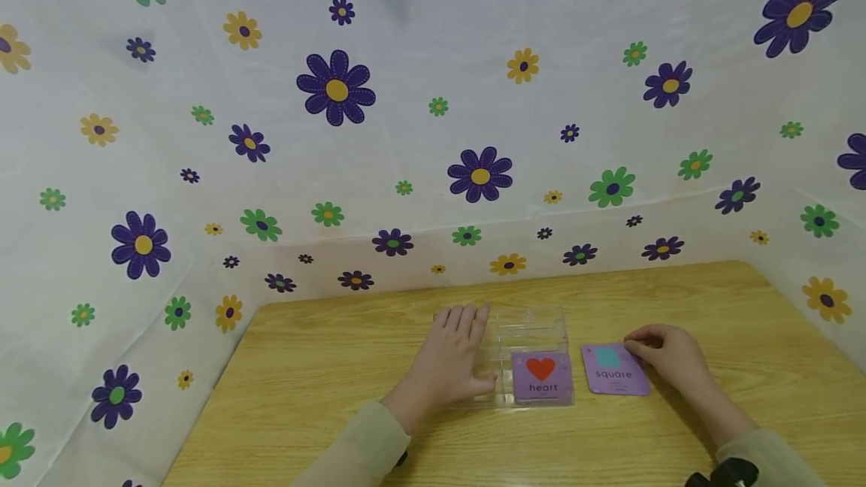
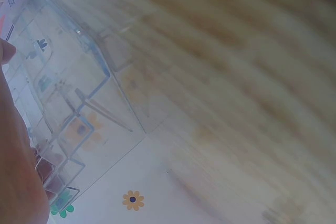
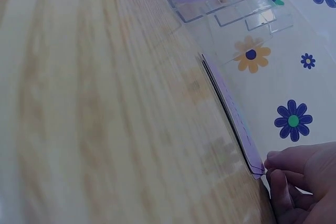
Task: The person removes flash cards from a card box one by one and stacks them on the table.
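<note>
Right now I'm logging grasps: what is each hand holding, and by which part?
The right hand pinches the square card at its far right corner. The left hand lies flat against the clear organizer, gripping nothing.

The heart card stands in the clear case; the square card lies just right, on the table.

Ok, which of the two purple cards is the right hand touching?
The square card, lying flat on the table; the right hand pinches its far corner. The heart card sits in the clear organizer.
</note>
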Demonstrator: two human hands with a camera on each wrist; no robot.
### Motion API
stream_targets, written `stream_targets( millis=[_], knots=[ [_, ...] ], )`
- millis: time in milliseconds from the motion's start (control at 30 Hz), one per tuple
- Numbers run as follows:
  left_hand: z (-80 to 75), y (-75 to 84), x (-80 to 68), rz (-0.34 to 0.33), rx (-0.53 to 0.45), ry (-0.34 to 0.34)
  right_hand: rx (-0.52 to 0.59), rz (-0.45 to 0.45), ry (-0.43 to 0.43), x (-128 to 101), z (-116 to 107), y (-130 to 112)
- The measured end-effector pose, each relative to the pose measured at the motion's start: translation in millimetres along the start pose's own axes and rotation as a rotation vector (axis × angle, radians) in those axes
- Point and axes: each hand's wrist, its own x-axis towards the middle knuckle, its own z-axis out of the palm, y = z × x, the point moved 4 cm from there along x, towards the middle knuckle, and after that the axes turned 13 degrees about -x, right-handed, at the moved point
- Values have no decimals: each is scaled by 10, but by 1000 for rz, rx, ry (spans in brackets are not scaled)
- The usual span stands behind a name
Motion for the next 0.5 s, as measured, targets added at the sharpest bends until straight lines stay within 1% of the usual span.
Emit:
stream_targets(
  millis=[300,500],
  knots=[
    [7,-7,0,-1,-16,-5,25,11,-4,-1,-22,-11],
    [11,-10,4,-5,-29,-15,69,32,-24,11,-31,-4]
  ],
)
